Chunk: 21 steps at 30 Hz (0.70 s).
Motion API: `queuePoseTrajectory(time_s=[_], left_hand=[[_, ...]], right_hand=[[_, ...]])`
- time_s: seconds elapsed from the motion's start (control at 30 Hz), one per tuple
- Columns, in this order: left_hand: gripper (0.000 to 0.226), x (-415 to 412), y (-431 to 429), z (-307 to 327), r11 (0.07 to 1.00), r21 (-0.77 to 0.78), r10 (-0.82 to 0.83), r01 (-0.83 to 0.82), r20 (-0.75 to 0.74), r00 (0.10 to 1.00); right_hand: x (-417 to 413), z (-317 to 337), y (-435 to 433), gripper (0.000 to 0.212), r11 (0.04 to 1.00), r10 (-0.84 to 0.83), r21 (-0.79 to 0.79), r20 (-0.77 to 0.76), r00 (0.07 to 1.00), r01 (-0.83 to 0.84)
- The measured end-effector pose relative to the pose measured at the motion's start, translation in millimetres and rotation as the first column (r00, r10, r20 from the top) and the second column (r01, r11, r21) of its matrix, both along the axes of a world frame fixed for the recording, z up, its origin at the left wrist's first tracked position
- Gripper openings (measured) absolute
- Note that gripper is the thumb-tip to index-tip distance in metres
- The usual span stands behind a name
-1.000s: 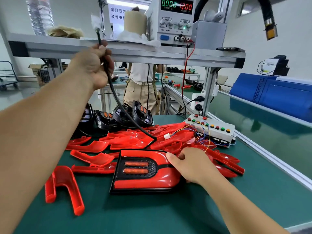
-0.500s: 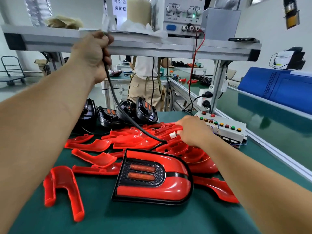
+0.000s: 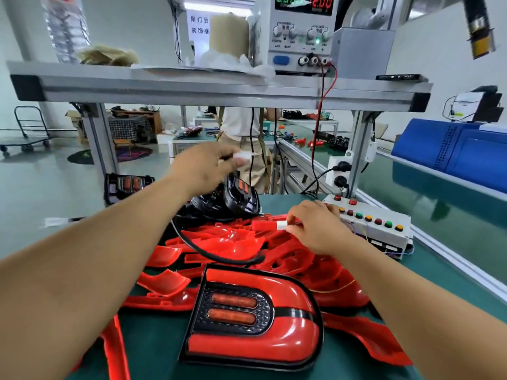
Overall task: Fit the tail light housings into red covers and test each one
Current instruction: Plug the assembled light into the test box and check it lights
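Tail light unit [image 3: 288, 341], a black housing seated in its red cover, is lying face up on the green bench mat [image 3: 153, 349] at six o'clock of the view, with neither hand touching it. The left hand [image 3: 203, 168] is raised at about eleven o'clock from the unit, thumb and fingers pinching a small white connector [image 3: 242, 157]. Motion blur is smearing this grip, so the connector only appears to be the end of the black cable [image 3: 208, 253], which is looping down from that hand to the rear edge of the unit. The right hand [image 3: 315, 229] is working at one o'clock from the unit, its fingertips closed on a second white plug [image 3: 282, 224] low over the parts pile. The two white pieces are being held well apart.

Loose red covers [image 3: 227, 242] are lying heaped behind the unit, spreading from nine o'clock round to three o'clock. Bare black housings [image 3: 236, 198] are standing at twelve o'clock behind the heap. A white button box [image 3: 384, 229] with red, green and yellow buttons is sitting at two o'clock, just beside the right hand. A power supply [image 3: 299, 37] on the overhead shelf [image 3: 219, 91] is showing lit green and red digits.
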<state>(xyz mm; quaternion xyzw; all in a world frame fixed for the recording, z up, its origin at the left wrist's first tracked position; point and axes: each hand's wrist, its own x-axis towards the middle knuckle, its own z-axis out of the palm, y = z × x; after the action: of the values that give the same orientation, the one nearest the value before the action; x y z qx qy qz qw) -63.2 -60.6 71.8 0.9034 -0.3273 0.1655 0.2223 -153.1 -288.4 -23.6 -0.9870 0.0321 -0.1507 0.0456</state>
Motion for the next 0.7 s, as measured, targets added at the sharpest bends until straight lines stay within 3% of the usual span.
queuePoseTrajectory(time_s=[0.13, 0.23, 0.33, 0.53, 0.7], left_hand=[[0.055, 4, -13, -19, 0.988, 0.154, -0.032, 0.023, 0.058, 0.998], [0.057, 9, -21, -32, 0.98, 0.191, -0.059, 0.056, 0.009, 0.998], [0.039, 10, -26, -41, 0.98, 0.168, -0.1, 0.11, -0.069, 0.993], [0.013, 15, -27, -48, 0.965, 0.15, -0.182, 0.214, -0.2, 0.963], [0.021, 15, -30, -59, 0.961, 0.053, -0.243, 0.27, -0.3, 0.923]], right_hand=[[-3, 6, -2, 0.018, 0.984, 0.055, 0.152, 0.225, 0.973, -0.091], [-3, 3, -1, 0.024, 0.985, 0.077, 0.139, 0.159, 0.984, -0.1], [-3, -4, -2, 0.026, 0.991, 0.112, 0.066, 0.098, 0.989, -0.119], [0, -3, -7, 0.03, 0.982, 0.171, 0.042, 0.225, 0.959, -0.185], [0, -1, -8, 0.034, 0.975, 0.22, -0.012, 0.161, 0.962, -0.221]])
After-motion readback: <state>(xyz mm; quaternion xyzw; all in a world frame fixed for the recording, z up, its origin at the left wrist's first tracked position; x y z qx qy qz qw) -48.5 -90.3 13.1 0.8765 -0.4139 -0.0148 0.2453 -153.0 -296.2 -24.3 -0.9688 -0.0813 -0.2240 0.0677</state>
